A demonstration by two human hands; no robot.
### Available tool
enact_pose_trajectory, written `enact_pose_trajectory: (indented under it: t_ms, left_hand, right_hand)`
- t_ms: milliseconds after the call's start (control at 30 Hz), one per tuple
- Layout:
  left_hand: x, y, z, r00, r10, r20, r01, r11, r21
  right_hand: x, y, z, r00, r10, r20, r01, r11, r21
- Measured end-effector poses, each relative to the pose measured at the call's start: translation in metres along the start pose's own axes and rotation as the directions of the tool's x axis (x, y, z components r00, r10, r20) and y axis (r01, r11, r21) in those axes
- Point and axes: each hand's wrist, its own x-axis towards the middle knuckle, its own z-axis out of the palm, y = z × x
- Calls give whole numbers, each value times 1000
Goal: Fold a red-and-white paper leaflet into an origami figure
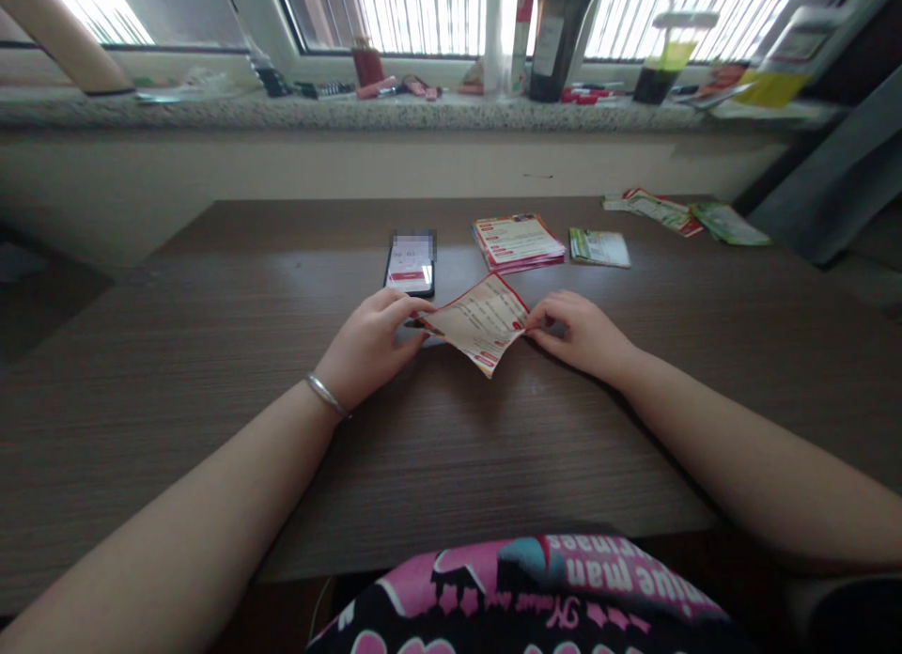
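My left hand [373,339] pinches the left corner of a printed, red-edged sheet [475,318] between thumb and fingers, and my right hand [582,336] pinches its right corner. The sheet is over the middle of the brown table [486,475], bent, one corner pointing toward me. Just beyond my left hand lies a phone [410,271]; to its right, on the far side of the sheet, sits a stack of similar sheets [518,241]. A small green-and-white packet [598,248] lies right of the stack.
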Motion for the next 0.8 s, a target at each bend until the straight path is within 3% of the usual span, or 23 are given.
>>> enact_pose_trajectory:
  t_ms: [167,367,500,800]
  left_hand:
    - [0,-1,-1,994,113,-8,-112,988,111]
    - [-1,5,-3,947,259,190,-304,914,269]
    - [0,10,-5,930,255,264,-329,898,291]
    - [0,10,-2,900,246,360,-304,946,114]
  right_hand:
    - [-2,-2,-1,992,-108,67,113,991,-72]
    - [-1,-7,0,969,-189,158,218,955,-199]
    - [1,-10,0,952,-221,212,271,931,-244]
    - [0,-12,1,928,-256,269,325,911,-255]
